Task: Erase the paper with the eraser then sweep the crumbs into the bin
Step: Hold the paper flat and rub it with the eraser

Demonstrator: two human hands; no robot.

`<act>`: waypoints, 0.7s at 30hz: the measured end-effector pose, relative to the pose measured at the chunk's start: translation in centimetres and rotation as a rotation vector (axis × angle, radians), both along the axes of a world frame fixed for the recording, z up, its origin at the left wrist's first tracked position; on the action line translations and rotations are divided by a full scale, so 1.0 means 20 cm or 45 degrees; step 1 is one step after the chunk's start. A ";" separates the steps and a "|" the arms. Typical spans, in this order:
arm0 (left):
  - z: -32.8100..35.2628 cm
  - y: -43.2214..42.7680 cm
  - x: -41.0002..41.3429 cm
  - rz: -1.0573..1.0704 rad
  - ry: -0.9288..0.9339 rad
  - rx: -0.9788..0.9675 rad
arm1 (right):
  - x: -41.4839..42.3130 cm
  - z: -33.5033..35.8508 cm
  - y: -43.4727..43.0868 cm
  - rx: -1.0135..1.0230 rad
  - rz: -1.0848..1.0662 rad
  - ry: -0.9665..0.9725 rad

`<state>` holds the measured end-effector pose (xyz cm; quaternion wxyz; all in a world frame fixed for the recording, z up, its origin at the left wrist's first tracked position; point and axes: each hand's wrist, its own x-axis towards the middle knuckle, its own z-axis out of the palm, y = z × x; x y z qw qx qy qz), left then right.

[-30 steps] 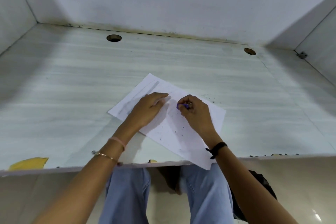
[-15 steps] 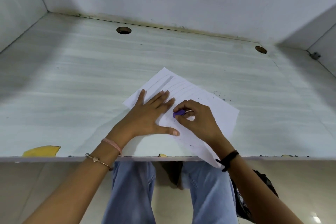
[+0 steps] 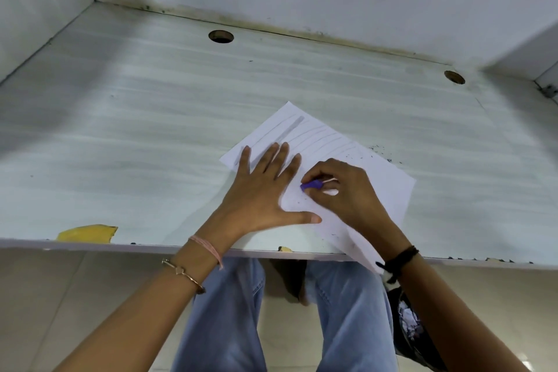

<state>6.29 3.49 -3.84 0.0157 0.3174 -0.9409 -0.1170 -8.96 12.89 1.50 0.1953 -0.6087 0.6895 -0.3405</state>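
Observation:
A white sheet of paper [image 3: 383, 187] with faint pencil lines lies askew on the pale desk [image 3: 151, 130], its near corner hanging over the front edge. My left hand [image 3: 262, 190] presses flat on the sheet's left part, fingers spread. My right hand [image 3: 344, 193] pinches a small purple eraser [image 3: 311, 186] against the paper, just right of the left hand's fingers. Dark eraser crumbs [image 3: 382, 154] lie scattered by the sheet's far right edge, and a few specks [image 3: 299, 199] dot the paper under the eraser. A dark bin [image 3: 413, 332] holding crumpled scraps shows below the desk, behind my right forearm.
Two round cable holes [image 3: 221, 36] [image 3: 454, 77] sit near the desk's back edge. White walls close in the desk at back and both sides. A yellow scrap [image 3: 87, 233] lies at the front left edge. My legs in blue jeans are under the desk.
My left hand has spread flat, with the thumb out along the sheet's near side. The right hand with the eraser has shifted slightly. The camera has tilted down and moved closer.

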 end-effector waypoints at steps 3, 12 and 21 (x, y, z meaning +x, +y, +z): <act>0.00 0.00 0.00 0.006 0.022 -0.004 | -0.03 0.02 0.01 0.035 -0.098 -0.010; 0.00 0.00 0.00 -0.003 -0.001 -0.023 | 0.00 0.05 -0.02 0.105 -0.058 0.029; 0.00 0.00 -0.01 -0.006 0.002 -0.031 | 0.01 0.04 -0.01 0.091 -0.041 0.047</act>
